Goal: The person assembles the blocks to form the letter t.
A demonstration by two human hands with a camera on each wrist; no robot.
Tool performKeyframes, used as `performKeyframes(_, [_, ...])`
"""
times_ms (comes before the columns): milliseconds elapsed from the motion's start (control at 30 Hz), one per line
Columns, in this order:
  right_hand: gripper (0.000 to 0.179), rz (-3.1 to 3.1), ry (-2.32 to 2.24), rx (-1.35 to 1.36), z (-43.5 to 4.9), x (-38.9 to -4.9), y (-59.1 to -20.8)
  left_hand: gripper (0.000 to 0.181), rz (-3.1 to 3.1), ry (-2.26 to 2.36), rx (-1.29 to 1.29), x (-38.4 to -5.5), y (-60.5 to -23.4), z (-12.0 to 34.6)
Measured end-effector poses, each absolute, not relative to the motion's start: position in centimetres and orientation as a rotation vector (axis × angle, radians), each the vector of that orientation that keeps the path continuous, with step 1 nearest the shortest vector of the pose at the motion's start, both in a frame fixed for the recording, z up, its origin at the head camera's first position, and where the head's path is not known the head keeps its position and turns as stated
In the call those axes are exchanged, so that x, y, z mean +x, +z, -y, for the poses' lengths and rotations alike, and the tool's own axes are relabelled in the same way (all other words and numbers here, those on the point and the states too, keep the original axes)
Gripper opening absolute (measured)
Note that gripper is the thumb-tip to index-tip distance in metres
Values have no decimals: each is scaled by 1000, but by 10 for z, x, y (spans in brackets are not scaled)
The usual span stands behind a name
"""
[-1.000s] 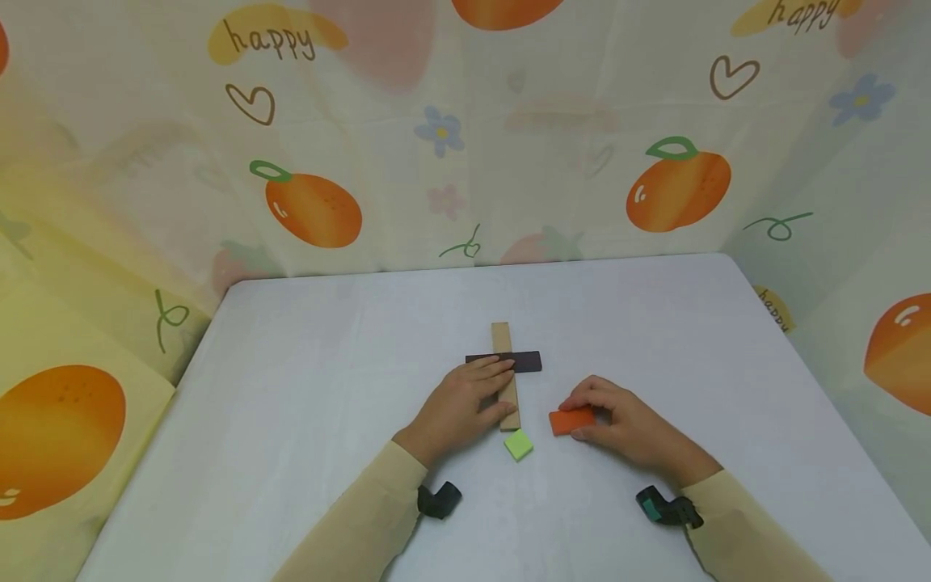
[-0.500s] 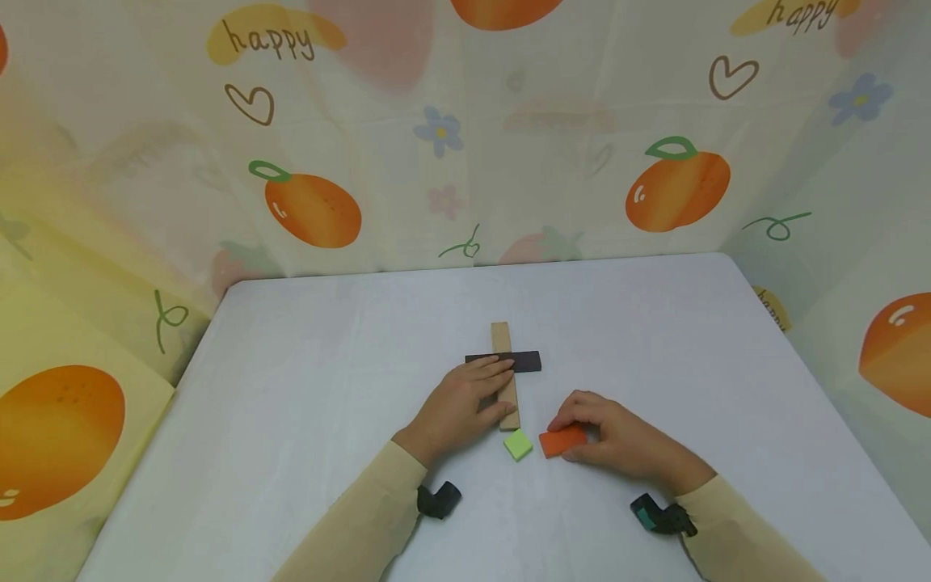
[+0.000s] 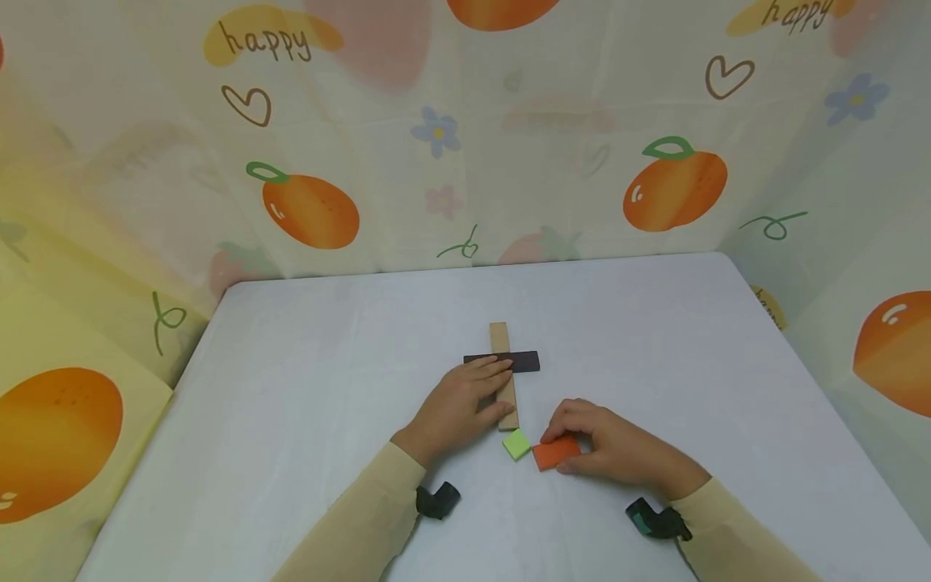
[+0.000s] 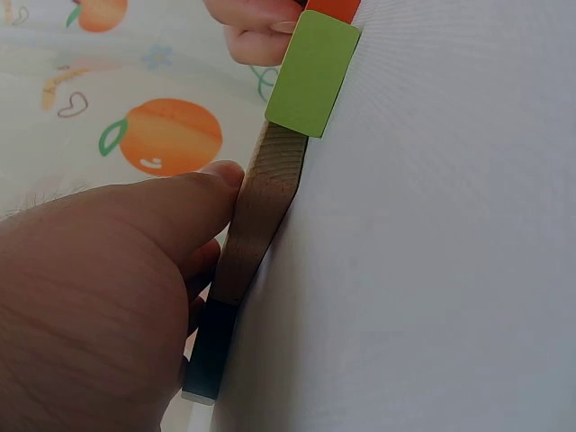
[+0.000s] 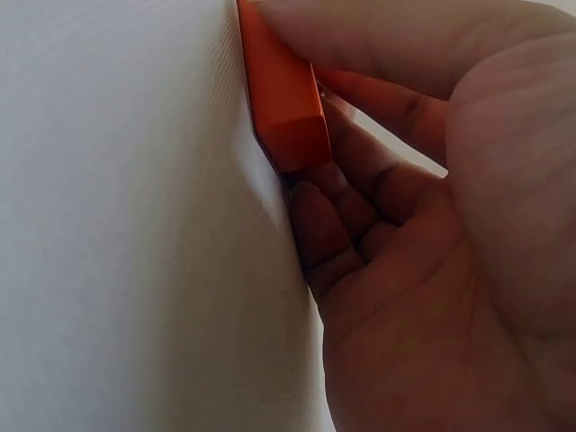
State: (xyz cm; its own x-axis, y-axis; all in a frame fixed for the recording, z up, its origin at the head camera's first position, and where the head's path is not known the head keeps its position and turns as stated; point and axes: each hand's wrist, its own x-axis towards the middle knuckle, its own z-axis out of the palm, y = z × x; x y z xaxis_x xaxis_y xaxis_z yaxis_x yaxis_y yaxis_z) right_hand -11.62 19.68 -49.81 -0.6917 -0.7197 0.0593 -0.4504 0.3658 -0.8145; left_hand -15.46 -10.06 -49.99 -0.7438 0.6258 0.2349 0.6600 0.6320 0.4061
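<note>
In the head view a dark rectangular block (image 3: 527,361) lies crosswise over the line of a light wooden strip (image 3: 507,398), forming a cross shape. My left hand (image 3: 452,408) rests on both, fingers extended over the dark block and thumb at the strip's near part. A small lime-green block (image 3: 517,445) is set diagonally at the strip's near end; the left wrist view shows the green block (image 4: 313,74) right against the wood. My right hand (image 3: 618,449) pinches an orange rectangular block (image 3: 551,454) between thumb and fingers, low on the table, its left corner at the green block's right corner.
All the pieces lie on a white table (image 3: 327,356) near its middle. A printed curtain (image 3: 538,186) with oranges hangs behind the far edge and along both sides. Each wrist wears a small black camera (image 3: 438,501).
My right hand has slid the orange block left and toward the near edge, up to the green block. The left hand and the other blocks have stayed in place.
</note>
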Motion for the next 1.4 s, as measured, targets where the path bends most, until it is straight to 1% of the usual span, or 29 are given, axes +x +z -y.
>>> performKeyframes(1400, [27, -2315, -1239, -1061, -194, -115, -497, 56, 2782, -729, -1092, -156, -503, 100])
